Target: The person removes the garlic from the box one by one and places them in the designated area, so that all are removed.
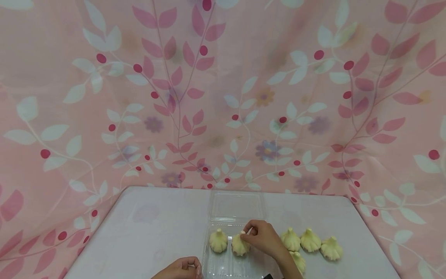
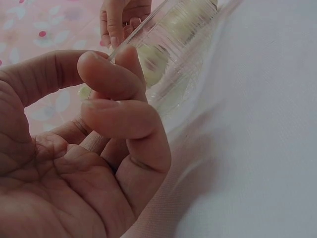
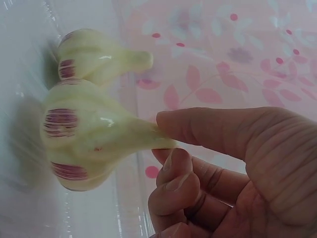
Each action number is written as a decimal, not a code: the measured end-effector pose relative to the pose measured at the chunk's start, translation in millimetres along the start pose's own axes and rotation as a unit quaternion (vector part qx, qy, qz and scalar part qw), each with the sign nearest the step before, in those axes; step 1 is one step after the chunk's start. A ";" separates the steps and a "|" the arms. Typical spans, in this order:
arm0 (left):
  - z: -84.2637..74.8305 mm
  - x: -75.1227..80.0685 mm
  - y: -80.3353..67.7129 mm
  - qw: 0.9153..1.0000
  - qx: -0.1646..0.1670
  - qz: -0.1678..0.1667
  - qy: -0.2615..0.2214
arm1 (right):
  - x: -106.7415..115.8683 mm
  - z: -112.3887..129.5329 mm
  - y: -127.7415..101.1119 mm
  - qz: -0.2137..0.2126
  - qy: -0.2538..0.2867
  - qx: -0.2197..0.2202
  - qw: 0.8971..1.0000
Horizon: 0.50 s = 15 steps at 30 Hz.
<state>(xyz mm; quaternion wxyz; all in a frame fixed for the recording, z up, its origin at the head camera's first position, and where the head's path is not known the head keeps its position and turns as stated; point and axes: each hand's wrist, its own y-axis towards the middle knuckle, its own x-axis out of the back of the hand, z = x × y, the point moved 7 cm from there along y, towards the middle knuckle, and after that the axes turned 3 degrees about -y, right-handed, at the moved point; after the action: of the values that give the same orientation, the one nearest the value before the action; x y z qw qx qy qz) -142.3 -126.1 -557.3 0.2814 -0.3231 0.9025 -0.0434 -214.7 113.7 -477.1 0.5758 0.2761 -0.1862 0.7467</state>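
Observation:
A clear plastic clamshell container (image 1: pixel 223 265) lies open at the table's front, its lid (image 1: pixel 237 205) folded back. Two garlic bulbs are in its tray. My right hand (image 1: pixel 245 234) pinches the stem of the right-hand garlic bulb (image 1: pixel 239 246); the other tray bulb (image 1: pixel 218 240) stands just left of it. Close up, thumb and finger of the right hand (image 3: pixel 166 141) squeeze the stem of the held bulb (image 3: pixel 84 139), which has purple streaks, with the other tray bulb (image 3: pixel 94 54) behind it. My left hand (image 1: pixel 189 267) (image 2: pixel 111 57), fingers curled, pinches the container's rim (image 2: pixel 143 25).
Several loose garlic bulbs (image 1: pixel 310 240) lie on the white table (image 1: pixel 139 232) right of the container, one (image 1: pixel 299 261) close by my right forearm. A pink leaf-patterned cloth (image 1: pixel 223 97) hangs behind and around the table.

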 end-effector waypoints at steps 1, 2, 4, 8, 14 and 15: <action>0.0 0.0 0.0 1.000 0.001 -0.001 0.000 | 0.6 0.1 -0.4 0.001 0.001 0.001 1.000; 0.0 0.0 -0.1 1.000 0.001 -0.002 0.000 | 1.2 0.4 -0.9 0.002 0.003 0.001 1.000; 0.2 0.2 -0.1 1.000 0.002 -0.004 0.000 | 2.7 1.2 -1.9 0.004 0.005 0.002 1.000; 0.2 -0.1 0.0 1.000 0.002 -0.003 -0.002 | 6.5 3.3 -3.7 0.003 0.009 0.005 1.000; 0.8 -0.3 0.1 1.000 0.003 -0.001 -0.005 | 14.3 8.1 -6.6 0.000 0.011 0.012 1.000; 0.7 0.0 0.0 1.000 0.002 -0.002 -0.003 | 15.3 9.1 -7.1 0.001 0.013 0.013 1.000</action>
<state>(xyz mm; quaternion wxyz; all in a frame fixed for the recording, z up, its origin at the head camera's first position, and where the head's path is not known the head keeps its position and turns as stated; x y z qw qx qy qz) -141.9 -126.0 -557.9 0.2850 -0.3244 0.9008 -0.0447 -208.9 121.9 -460.7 0.5743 0.2733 -0.1691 0.7529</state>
